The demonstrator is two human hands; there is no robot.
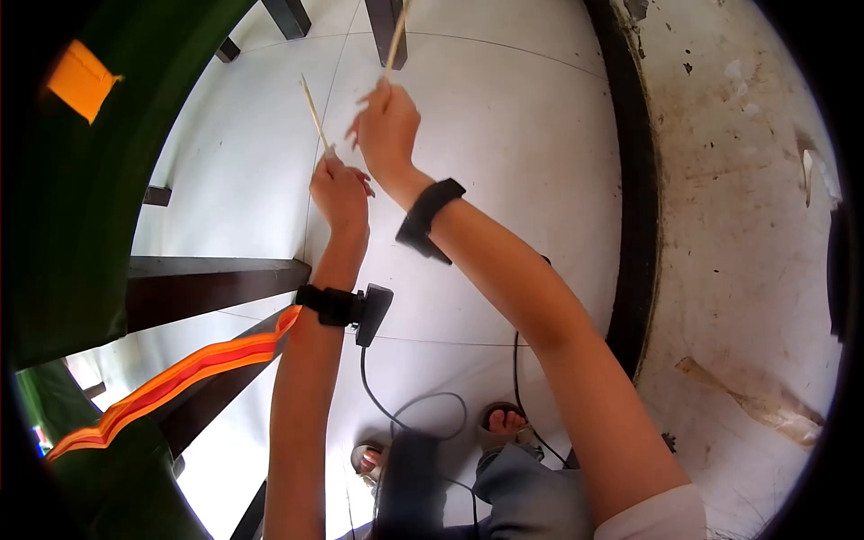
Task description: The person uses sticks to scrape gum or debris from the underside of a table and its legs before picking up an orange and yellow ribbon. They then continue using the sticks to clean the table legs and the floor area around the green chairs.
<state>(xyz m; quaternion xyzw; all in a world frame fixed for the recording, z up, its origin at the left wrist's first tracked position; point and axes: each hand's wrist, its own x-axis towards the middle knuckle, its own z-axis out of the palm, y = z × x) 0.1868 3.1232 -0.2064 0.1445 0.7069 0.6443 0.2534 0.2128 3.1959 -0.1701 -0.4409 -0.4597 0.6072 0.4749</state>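
My left hand (340,193) is closed in a pinch on a thin pale wooden stick (312,108), which points up and slightly left. Just above and to the right, my right hand (389,130) grips another thin pale stick (396,40) that runs up out of view. Its fingers are slightly blurred. Both hands are raised over the floor, close together but apart. An orange and red striped ribbon (180,378) stretches from beside my left wrist toward the lower left.
Dark green cloth (171,72) with an orange patch (84,81) covers the left side. Dark wooden beams (216,286) stand below it. A stained white wall (720,225) rises on the right. Black cables (382,405) hang from the wrist devices near my feet.
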